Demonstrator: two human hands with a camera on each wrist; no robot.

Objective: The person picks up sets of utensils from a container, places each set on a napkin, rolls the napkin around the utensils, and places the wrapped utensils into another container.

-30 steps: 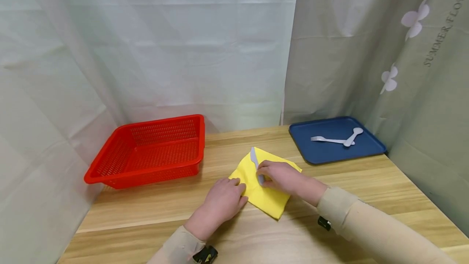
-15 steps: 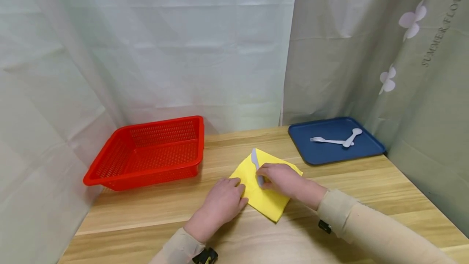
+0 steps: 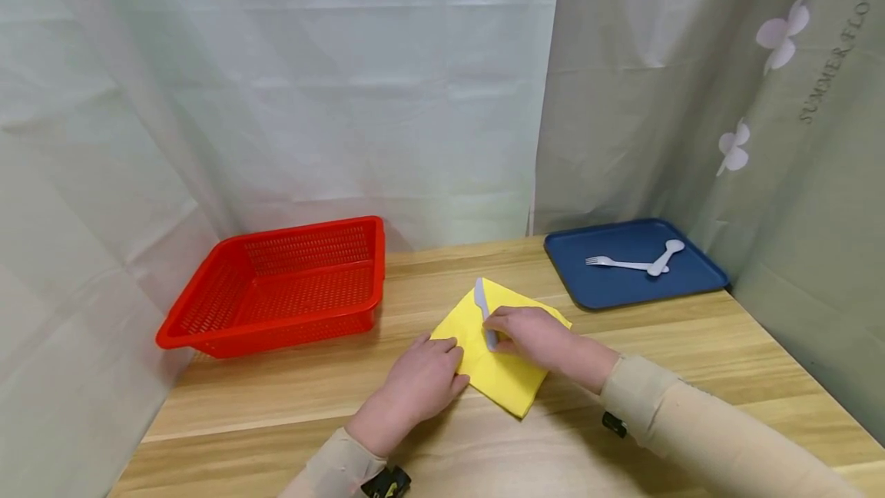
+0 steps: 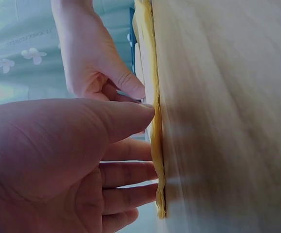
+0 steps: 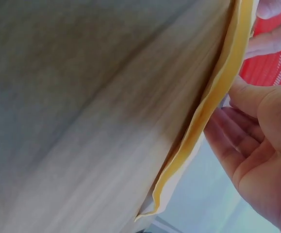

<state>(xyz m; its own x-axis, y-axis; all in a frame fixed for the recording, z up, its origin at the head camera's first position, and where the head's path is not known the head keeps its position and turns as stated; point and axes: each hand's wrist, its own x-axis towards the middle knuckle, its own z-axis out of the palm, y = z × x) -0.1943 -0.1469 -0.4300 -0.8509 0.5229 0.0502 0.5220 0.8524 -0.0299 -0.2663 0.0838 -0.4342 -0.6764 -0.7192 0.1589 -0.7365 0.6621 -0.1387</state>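
A folded yellow cloth napkin (image 3: pixel 508 383) lies at an angle on the wooden table. Across its upper left part rests a pale plastic knife (image 3: pixel 482 300), blade pointing away from me. My right hand (image 3: pixel 534 336) pinches the knife's handle low over the cloth; part of the handle is hidden under the fingers. On the napkin's left edge rest the extended fingertips of my left hand (image 3: pixel 423 379). Seen from the left wrist, the thumb and fingers touch the napkin's layered edge (image 4: pixel 155 141). In the right wrist view, the right fingers (image 5: pixel 227 141) bend down at the cloth's surface.
A red perforated basket (image 3: pixel 276 333) stands at the back left. The blue tray (image 3: pixel 594 290) at the back right holds a white fork (image 3: pixel 611 263) and a white spoon (image 3: pixel 667 256), which cross. Curtains (image 3: pixel 387 98) enclose the table's back and sides.
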